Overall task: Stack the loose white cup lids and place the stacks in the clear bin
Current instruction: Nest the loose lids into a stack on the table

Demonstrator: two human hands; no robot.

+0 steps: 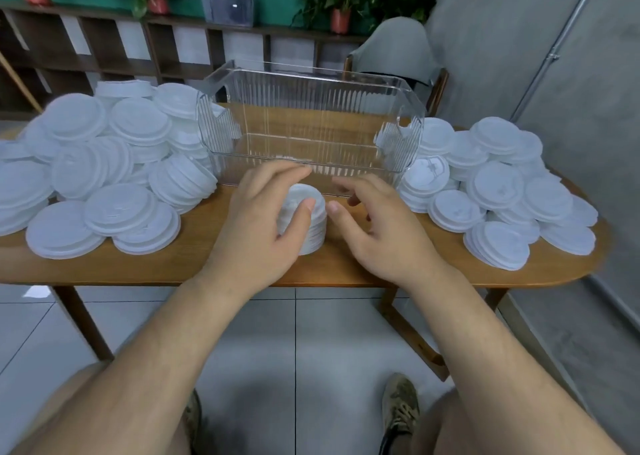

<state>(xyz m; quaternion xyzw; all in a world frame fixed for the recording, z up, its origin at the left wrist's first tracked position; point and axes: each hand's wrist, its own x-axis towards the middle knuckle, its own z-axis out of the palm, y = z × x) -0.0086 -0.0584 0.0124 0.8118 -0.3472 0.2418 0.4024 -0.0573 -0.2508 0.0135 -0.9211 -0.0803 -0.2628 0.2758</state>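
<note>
Head view: left hand [263,219] curled round lid stack [314,233]; right hand [377,226] loose, empty, just beside stack.

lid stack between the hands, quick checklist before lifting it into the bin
1. Grip: left hand grips the lid stack, ok.
2. Support: right hand is open beside it, not ok.
3. Stack upright and even: cannot tell, the left hand covers much of it.
4. Room in the clear bin: ok, no lids seen inside.
5. Bin right behind the stack: ok.
</note>
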